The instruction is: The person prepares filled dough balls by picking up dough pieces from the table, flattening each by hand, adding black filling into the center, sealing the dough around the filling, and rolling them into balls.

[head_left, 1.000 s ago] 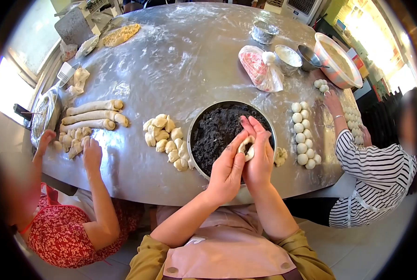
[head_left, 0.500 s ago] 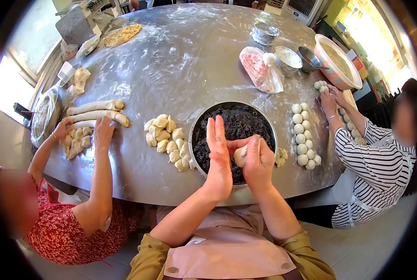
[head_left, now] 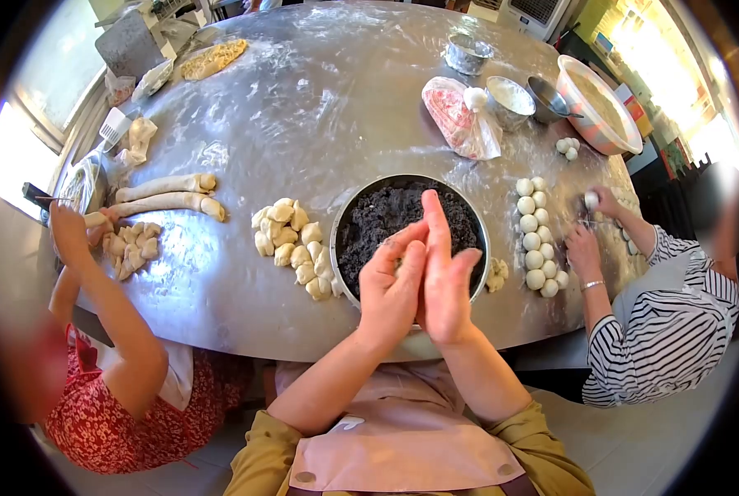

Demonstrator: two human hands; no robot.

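Observation:
Above a round metal pan (head_left: 337, 240) of dark crumbly filling (head_left: 377, 227), my two hands meet palm to palm. My left hand (head_left: 390, 289) is curled, and a small pale bit of dough (head_left: 398, 264) shows between its thumb and fingers; most of the piece is hidden. Pressed against it is my right hand (head_left: 445, 289), with fingers stretched out flat and thumb apart. Left of the pan lies a cluster of torn dough pieces (head_left: 285, 235). A few more dough scraps (head_left: 496, 274) sit by the pan's right side.
Rows of smooth white balls (head_left: 532, 242) lie to the right, near a co-worker in a striped top (head_left: 667, 331). At left, a co-worker in red (head_left: 138, 413) handles dough beside long dough rolls (head_left: 167, 205). Farther back stand a bagged pink-and-white item (head_left: 449, 116), metal bowls (head_left: 511, 101) and a large tub (head_left: 596, 107).
My left hand has gone from flat to curled around the dough; my right has opened from its grip and lies flat against it. The left co-worker lifted a dough roll away leftward.

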